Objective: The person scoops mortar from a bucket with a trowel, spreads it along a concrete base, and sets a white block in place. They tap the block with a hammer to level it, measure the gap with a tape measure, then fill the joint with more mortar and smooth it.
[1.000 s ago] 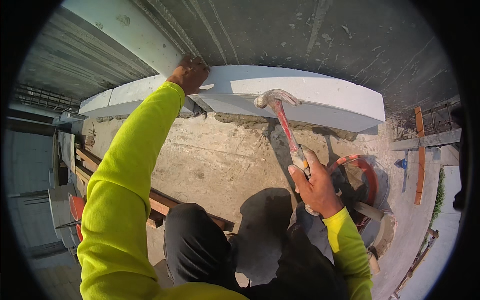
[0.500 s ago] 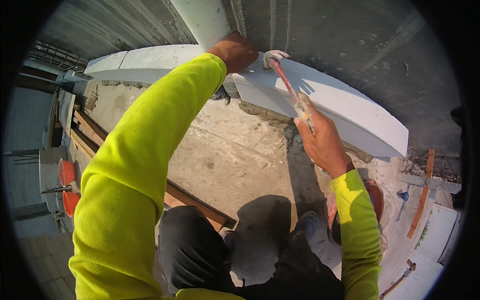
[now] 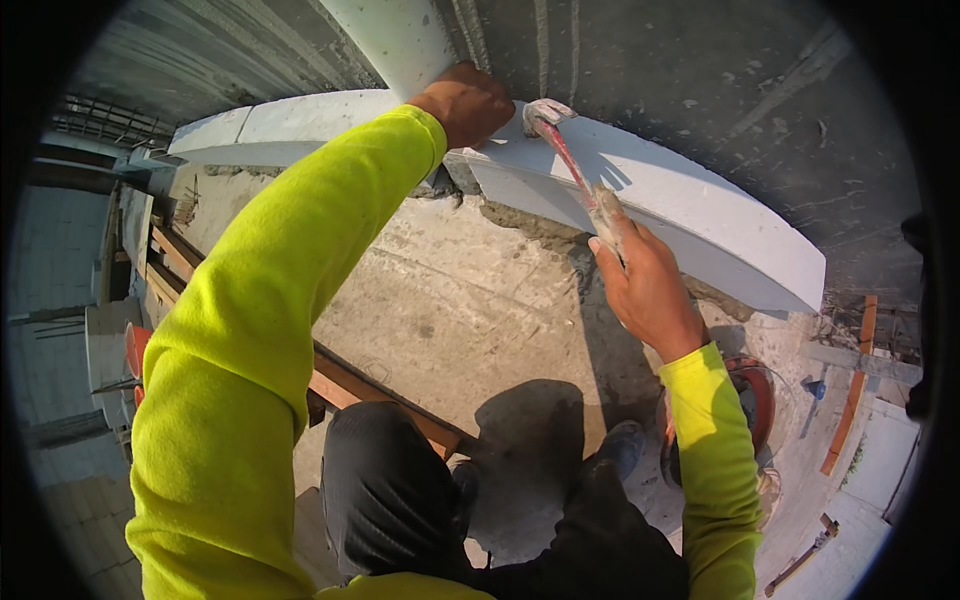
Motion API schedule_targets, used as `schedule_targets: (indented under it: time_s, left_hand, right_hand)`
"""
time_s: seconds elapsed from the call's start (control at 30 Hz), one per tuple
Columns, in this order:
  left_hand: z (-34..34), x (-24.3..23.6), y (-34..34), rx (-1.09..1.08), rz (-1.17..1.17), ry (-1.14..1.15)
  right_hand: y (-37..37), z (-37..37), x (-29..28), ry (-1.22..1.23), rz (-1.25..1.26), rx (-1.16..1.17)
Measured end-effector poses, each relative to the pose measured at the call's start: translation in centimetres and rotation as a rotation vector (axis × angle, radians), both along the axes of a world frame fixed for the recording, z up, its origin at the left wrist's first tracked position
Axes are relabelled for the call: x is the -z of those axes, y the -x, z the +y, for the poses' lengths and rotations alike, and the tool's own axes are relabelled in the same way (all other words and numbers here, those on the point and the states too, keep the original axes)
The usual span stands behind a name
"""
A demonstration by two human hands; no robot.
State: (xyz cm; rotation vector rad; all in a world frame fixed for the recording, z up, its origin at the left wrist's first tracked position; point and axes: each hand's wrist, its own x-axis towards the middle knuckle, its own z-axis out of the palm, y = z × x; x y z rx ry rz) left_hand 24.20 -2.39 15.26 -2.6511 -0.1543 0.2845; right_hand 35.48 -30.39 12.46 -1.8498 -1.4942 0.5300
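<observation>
My right hand point(image 3: 640, 285) is wrapped round the handle of a claw hammer point(image 3: 563, 145), whose red shaft angles up to a metal head over the row of white blocks point(image 3: 690, 200) along the dark, streaked wall. My left hand point(image 3: 465, 105) is bunched, knuckles up, on top of that row, against the lower end of a white pipe-like column point(image 3: 395, 35). Its fingertips are hidden, so I cannot make out what they grip. Both forearms are in yellow-green sleeves. Rough grey mortar point(image 3: 530, 225) shows along the foot of the blocks.
Dusty concrete floor point(image 3: 430, 290) lies below, with wooden planks point(image 3: 340, 385) at the left, orange buckets point(image 3: 135, 350) at the far left and another tub point(image 3: 755, 400) by my right foot. An orange board point(image 3: 850, 410) and rebar point(image 3: 105, 120) stand near the edges.
Over the last second the hammer head has moved up to the blocks beside my left hand, and the view has shifted. In the last half second little has moved.
</observation>
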Motion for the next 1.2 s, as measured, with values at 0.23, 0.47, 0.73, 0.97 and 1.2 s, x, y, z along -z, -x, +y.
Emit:
schedule_targets:
  time_s: [0.23,0.47,0.73,0.97,1.2]
  left_hand:
    - [0.5,-0.3,0.3,0.087,0.02,0.012]
    - [-0.2,-0.5,-0.3,-0.043,0.137,-0.028]
    - [0.2,-0.1,-0.1,-0.06,0.1,0.004]
    - [1.1,1.0,0.3,-0.006,-0.031,0.027]
    - [1.6,1.2,0.1,-0.042,0.037,0.029]
  right_hand:
    - [-0.5,-0.1,0.4,0.033,-0.099,-0.012]
    - [-0.6,-0.4,0.0,0.053,-0.135,-0.019]
    - [-0.6,-1.4,-0.5,0.18,-0.142,-0.004]
    - [-1.3,-1.9,0.0,0.184,-0.05,0.004]
    - [-1.6,-2.3,0.6,0.126,-0.045,0.052]
